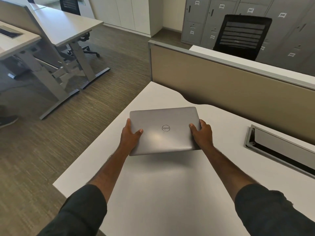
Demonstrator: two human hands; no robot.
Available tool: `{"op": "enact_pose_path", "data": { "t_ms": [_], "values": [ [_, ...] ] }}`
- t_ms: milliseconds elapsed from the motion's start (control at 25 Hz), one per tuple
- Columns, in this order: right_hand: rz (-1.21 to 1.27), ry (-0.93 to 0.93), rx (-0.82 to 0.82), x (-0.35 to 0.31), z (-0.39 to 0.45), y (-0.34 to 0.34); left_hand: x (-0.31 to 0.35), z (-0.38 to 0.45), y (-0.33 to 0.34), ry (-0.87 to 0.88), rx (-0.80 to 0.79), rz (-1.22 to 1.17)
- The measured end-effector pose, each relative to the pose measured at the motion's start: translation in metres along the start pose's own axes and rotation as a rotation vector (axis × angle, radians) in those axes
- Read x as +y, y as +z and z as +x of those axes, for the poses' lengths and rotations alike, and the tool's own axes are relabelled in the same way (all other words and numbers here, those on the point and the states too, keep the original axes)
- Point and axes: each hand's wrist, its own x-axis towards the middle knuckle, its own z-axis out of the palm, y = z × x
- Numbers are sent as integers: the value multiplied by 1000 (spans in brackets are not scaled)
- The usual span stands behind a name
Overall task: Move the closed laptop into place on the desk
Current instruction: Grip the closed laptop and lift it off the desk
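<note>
Dark sleeves nearest, forearms stretched out over the white table. Left hand and right hand each clamp a side edge of the closed Dell laptop, thumbs on the lid. Laptop looks lifted, a shadow beneath it. Two-sided hold likely for level carrying. Beyond: tan partition, cable tray.

Grey lockers, tan partition — striped carpet, empty desks.

The fingers of both hands are hidden under the laptop; only the thumbs show. The tabletop runs off the lower edge. Locker number labels are too small to read.
</note>
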Motion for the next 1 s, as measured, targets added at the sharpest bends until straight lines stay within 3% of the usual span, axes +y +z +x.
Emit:
{"op": "enact_pose_path", "data": {
  "t_ms": [1000],
  "values": [
    [78,82,17,97,-134,-48,-59,-142,33,-23,-51,-17]
  ]
}}
